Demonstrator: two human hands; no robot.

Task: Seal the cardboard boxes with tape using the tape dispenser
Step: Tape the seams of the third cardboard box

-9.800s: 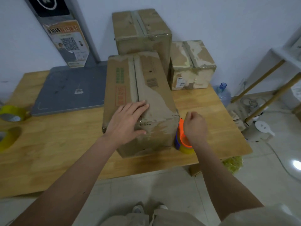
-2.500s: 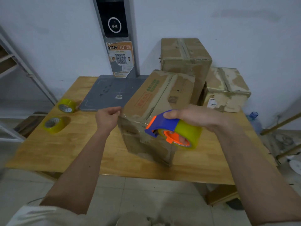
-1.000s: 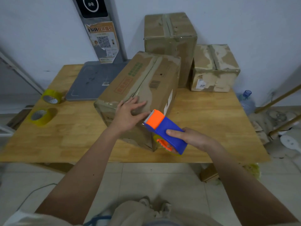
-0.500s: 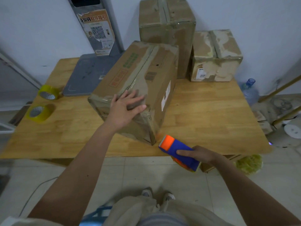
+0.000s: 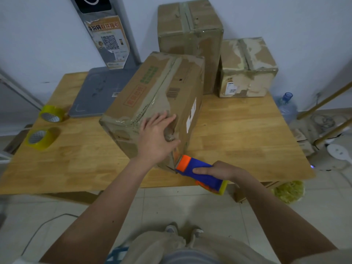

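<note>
A long cardboard box (image 5: 158,96) lies at an angle on the wooden table (image 5: 238,134), its top seam covered with tape. My left hand (image 5: 157,138) presses flat on the box's near end, fingers spread. My right hand (image 5: 222,171) grips a blue and orange tape dispenser (image 5: 200,173) with a yellowish roll. The dispenser's orange nose touches the lower near corner of the box, at the table's front edge.
Two taped boxes stand at the back: a tall one (image 5: 190,33) and a smaller one (image 5: 247,67). A grey tray (image 5: 99,92) lies at the back left. Two yellow tape rolls (image 5: 51,114) (image 5: 41,138) sit at the left edge. A water bottle (image 5: 287,107) stands on the floor at the right.
My right hand has brought the dispenser up from below the table edge to the box's lower near corner. My left hand has slid nearer the box's end.
</note>
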